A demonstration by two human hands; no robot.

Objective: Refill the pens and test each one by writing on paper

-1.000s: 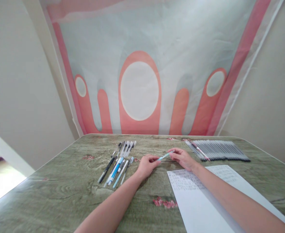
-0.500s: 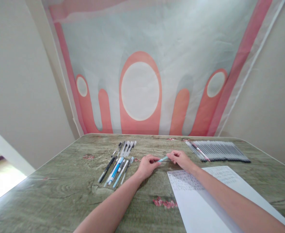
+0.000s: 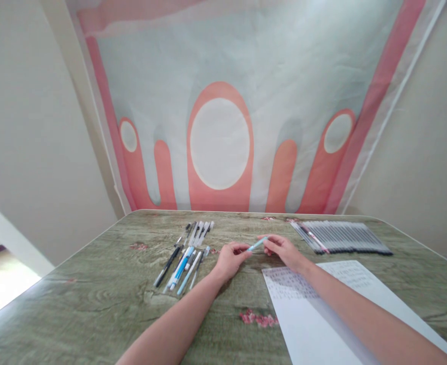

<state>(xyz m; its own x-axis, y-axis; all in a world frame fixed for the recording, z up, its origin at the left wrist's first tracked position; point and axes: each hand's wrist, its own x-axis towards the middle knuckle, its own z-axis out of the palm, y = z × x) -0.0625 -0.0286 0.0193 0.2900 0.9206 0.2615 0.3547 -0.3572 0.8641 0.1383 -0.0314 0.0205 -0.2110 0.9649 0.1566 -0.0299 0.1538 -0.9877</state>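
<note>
A light blue pen slants upward to the right between my hands above the table. Its lower end is pinched by the thumb and fingers of my left hand. My right hand is at the upper end, with the fingertips behind the pen and the thumb below, apart from each other. Left of my left hand lies a loose group of pens in black, blue and white. Under my right forearm is a white sheet of paper with rows of handwriting at its top.
Behind the pen group lie several clear-capped pens. A neat row of grey pens or refills is at the back right, a pink-patterned pen among them. The wood-patterned table meets a pink and grey curtain behind.
My right fingers have loosened from the pen's upper end, and more of the pen shows. The pen tilts up more steeply. My left hand has stayed in place.
</note>
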